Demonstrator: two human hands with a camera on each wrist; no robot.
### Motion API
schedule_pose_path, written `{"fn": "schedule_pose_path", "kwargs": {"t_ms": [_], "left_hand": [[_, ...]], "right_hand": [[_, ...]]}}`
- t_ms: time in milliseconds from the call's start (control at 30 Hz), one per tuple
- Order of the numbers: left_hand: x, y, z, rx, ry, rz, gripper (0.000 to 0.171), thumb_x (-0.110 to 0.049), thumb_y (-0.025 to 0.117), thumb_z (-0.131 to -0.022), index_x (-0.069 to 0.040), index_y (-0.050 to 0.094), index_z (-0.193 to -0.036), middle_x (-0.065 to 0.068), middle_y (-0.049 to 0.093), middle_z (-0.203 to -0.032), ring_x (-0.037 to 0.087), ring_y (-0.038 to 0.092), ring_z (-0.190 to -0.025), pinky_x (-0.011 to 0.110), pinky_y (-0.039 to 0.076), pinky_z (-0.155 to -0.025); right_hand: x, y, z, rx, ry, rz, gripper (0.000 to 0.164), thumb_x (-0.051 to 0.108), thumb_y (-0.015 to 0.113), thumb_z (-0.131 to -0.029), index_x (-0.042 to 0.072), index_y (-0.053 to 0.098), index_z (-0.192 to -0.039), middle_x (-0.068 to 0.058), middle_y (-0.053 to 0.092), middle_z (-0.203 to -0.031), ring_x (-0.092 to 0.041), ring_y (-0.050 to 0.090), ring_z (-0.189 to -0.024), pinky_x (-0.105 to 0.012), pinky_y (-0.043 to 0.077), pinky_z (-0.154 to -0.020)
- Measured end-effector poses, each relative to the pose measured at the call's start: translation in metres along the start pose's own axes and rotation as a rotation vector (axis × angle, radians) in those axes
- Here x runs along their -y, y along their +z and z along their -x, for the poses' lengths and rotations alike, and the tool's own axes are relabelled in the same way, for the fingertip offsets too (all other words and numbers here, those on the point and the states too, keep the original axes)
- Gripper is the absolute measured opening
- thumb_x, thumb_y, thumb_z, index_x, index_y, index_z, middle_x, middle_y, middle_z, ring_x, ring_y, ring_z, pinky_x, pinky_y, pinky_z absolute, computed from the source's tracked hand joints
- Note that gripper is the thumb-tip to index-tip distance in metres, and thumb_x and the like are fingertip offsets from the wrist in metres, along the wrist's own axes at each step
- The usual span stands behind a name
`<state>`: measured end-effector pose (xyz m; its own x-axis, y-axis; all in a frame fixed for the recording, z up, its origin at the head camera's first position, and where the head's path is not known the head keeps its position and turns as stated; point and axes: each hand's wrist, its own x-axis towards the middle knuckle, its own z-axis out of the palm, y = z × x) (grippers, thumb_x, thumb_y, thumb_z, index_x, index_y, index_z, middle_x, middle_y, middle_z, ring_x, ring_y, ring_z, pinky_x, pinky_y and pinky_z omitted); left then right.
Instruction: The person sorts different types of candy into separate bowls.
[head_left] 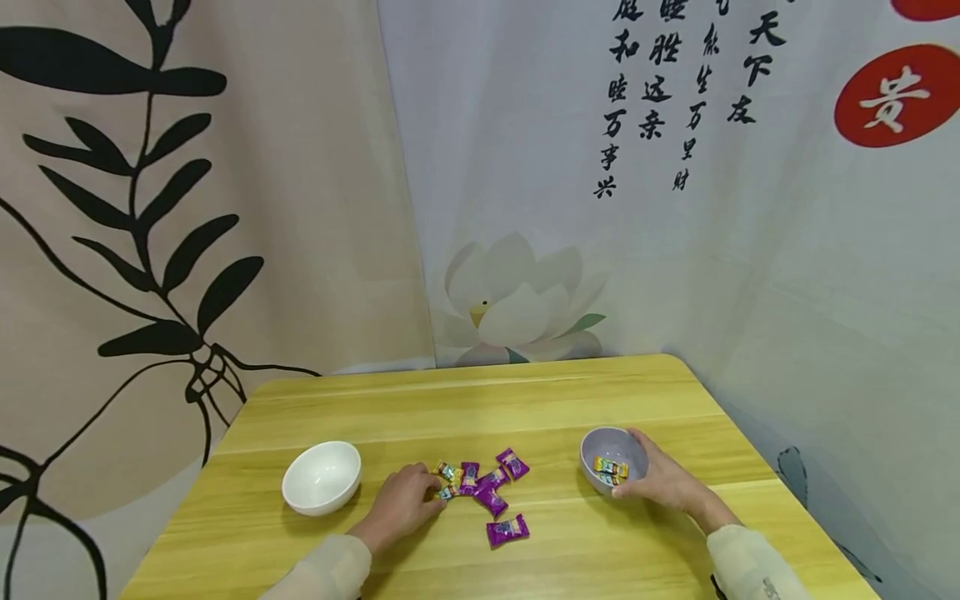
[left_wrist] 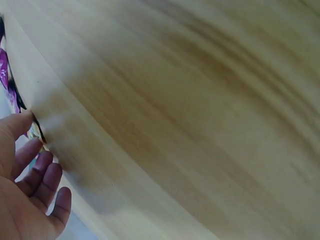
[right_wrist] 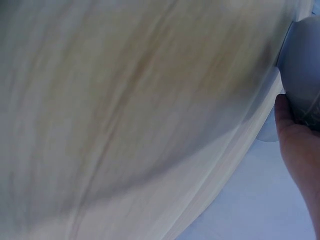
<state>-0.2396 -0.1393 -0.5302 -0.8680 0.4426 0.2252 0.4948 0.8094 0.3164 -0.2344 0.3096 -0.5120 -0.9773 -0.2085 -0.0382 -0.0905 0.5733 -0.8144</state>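
In the head view my left hand (head_left: 406, 500) reaches in from the left at a small group of wrapped candies. Its thumb and index finger stand apart at a yellow candy (head_left: 448, 472) and a yellow-blue candy (head_left: 447, 492); whether they touch is unclear. Several purple candies (head_left: 492, 500) lie just right of these, with one purple candy (head_left: 507, 531) apart, nearer me. My right hand (head_left: 666, 479) grips a grey-purple bowl (head_left: 592, 479) by its right side, thumb at the near rim. Inside are yellow candies (head_left: 611, 467). The right wrist view shows the bowl's outside (right_wrist: 302, 55).
A white bowl (head_left: 321, 492) stands on the left of the wooden table (head_left: 420, 400), beside my left forearm. Behind the table's far edge hangs a printed cloth (head_left: 510, 167) with leaves, a lotus and writing.
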Motion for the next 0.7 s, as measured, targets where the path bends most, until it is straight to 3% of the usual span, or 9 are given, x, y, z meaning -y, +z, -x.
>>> {"fn": "schedule_pose_path", "kwargs": {"t_ms": [300, 500, 700], "left_hand": [[0.003, 0.0004, 0.0002, 0.013, -0.005, 0.015, 0.028, -0.028, 0.082, -0.079, -0.006, 0.075, -0.095, -0.003, 0.056, -0.083, 0.013, 0.05, -0.074, 0.035, 0.045, -0.065], [0.0052, 0.0015, -0.0009, 0.001, 0.016, 0.009, 0.022, -0.027, 0.081, -0.079, -0.009, 0.074, -0.089, -0.006, 0.053, -0.08, 0.01, 0.047, -0.072, 0.031, 0.042, -0.062], [0.0065, -0.0021, -0.0017, 0.0, 0.014, 0.019, 0.022, -0.026, 0.082, -0.078, -0.008, 0.074, -0.088, -0.005, 0.055, -0.082, 0.014, 0.051, -0.075, 0.035, 0.047, -0.066]], "right_hand": [[-0.0003, 0.0018, -0.0005, -0.006, 0.005, 0.009, 0.121, 0.03, 0.09, -0.071, -0.005, 0.01, -0.155, -0.036, 0.025, -0.152, -0.05, 0.03, -0.135, -0.065, 0.025, -0.109], [0.0004, 0.0012, -0.0004, -0.006, -0.003, 0.011, 0.121, 0.03, 0.09, -0.071, -0.006, 0.01, -0.154, -0.036, 0.027, -0.15, -0.049, 0.032, -0.134, -0.064, 0.027, -0.108], [0.0019, -0.0007, -0.0019, -0.002, -0.006, 0.024, 0.121, 0.031, 0.09, -0.071, -0.006, 0.01, -0.154, -0.036, 0.027, -0.15, -0.049, 0.033, -0.134, -0.063, 0.027, -0.108]]}}
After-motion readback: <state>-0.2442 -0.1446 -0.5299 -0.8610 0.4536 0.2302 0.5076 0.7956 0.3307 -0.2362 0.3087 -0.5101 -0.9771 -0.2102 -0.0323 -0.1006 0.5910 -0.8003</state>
